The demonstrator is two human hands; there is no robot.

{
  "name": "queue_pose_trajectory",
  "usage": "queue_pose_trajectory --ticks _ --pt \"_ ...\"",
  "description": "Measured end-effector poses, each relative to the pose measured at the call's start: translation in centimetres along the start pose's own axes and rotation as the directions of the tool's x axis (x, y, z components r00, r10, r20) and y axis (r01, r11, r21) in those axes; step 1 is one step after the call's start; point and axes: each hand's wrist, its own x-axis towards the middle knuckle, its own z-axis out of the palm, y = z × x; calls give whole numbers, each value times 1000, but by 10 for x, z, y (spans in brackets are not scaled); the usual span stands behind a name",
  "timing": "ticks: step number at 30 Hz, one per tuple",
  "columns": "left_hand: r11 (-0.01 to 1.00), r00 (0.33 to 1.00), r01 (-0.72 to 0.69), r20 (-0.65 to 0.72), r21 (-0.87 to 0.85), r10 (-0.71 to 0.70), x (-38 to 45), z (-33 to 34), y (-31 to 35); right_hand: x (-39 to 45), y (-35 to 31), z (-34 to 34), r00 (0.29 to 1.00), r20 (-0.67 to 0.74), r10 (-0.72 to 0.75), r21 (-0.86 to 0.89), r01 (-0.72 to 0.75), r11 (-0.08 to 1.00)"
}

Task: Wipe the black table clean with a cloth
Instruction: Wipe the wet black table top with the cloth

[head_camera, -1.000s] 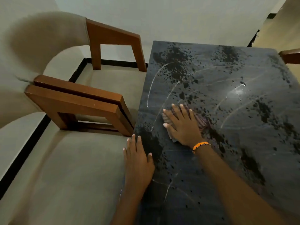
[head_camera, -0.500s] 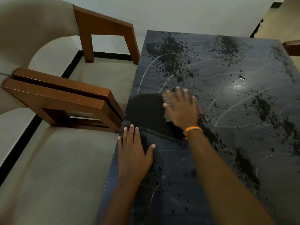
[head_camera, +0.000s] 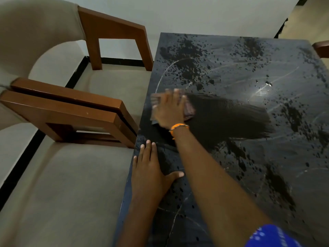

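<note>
Sweeping back to the left edge of the black table (head_camera: 231, 184) since half a second before, the right hand (head_camera: 169, 111), fingers spread flat, pressed the cloth (head_camera: 189, 111) there and left a dark clean band behind it to the right, so the wiping had only started. The left hand (head_camera: 149, 173) lay flat and spread on the near left edge. Beige chairs (head_camera: 62, 184) with brown wooden arms stood left, a white wall (head_camera: 195, 15) far, and pale dust with dark spots covered the rest of the top.
</note>
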Motion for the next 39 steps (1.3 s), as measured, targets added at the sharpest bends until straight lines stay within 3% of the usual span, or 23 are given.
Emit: queue_pose_trajectory --ticks 3,7,13,17,21,24,27,29,30,31,33,34,36,39 --pt "1000 1000 -26 13 15 25 2 -1 -2 -4 -46 15 966 73 -248 -26 251 968" --pt "1000 999 -7 49 15 6 0 -3 1 -9 -19 9 952 6 -305 -1 305 952" --pt "1000 999 -1 50 16 0 -5 -3 1 -26 131 -35 987 -121 105 -45 -111 993" --pt "1000 999 8 45 0 -8 -4 -3 3 -63 216 -68 878 -203 434 9 -442 897" --pt "997 999 32 3 -73 -32 -3 0 8 -77 220 -68 784 -199 588 45 -593 804" --pt "995 998 57 -22 -86 -59 -2 2 13 -66 182 -54 842 -179 509 7 -516 857" --pt "979 985 -13 -173 -204 -23 -9 6 26 -58 119 -37 960 -122 251 -31 -257 966" --pt "839 975 -16 -194 -544 -108 -16 10 47 -56 83 -27 991 -66 118 -11 -119 993" --pt "673 981 65 -77 -737 -179 -18 11 62 -57 72 -24 995 -52 90 15 -89 996" --pt "440 974 180 97 -880 -205 -19 11 77 -59 69 -23 996 -48 81 46 -78 996" --pt "4 900 414 409 -910 -153 -21 14 102 -64 75 -25 995 -39 92 108 -88 990" --pt "-113 869 471 482 -875 -111 -21 17 111 -68 82 -28 994 -32 103 128 -98 987" --pt "-183 839 531 544 -827 -26 -23 21 129 -76 100 -33 990 -21 137 154 -132 979" --pt "-118 810 586 585 -802 48 -29 34 155 -91 124 -42 987 -29 157 177 -149 973"
